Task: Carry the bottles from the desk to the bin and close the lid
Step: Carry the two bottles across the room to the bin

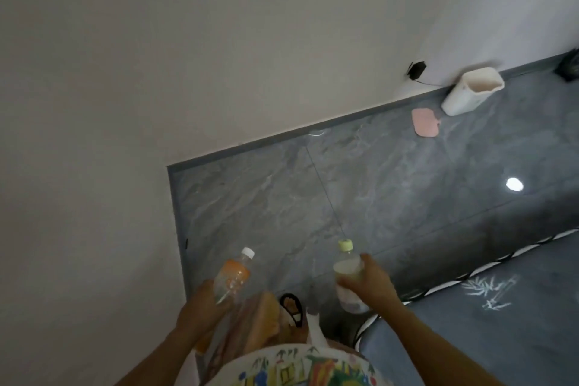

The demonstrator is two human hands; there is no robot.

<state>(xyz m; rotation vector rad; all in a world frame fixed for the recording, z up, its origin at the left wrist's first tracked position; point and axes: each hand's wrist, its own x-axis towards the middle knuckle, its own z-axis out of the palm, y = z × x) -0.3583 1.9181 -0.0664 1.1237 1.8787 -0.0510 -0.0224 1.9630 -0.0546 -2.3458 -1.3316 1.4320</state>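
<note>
My left hand point(200, 307) grips a clear bottle with an orange label and a white cap point(233, 274) by its lower end. My right hand point(371, 283) holds a clear bottle with a pale label and a yellow-green cap point(346, 269) around its middle. Both bottles point away from me over the grey floor. A white bin point(470, 92) stands open against the wall at the far right. Its pink lid point(425, 122) lies flat on the floor beside it, to the left. The desk is out of view.
A white wall point(156, 56) fills the left and top. Grey marbled floor tiles point(313, 197) stretch between me and the bin. A blue rug with a striped border point(485, 307) covers the lower right. A black plug with a cord point(416, 69) hangs near the bin.
</note>
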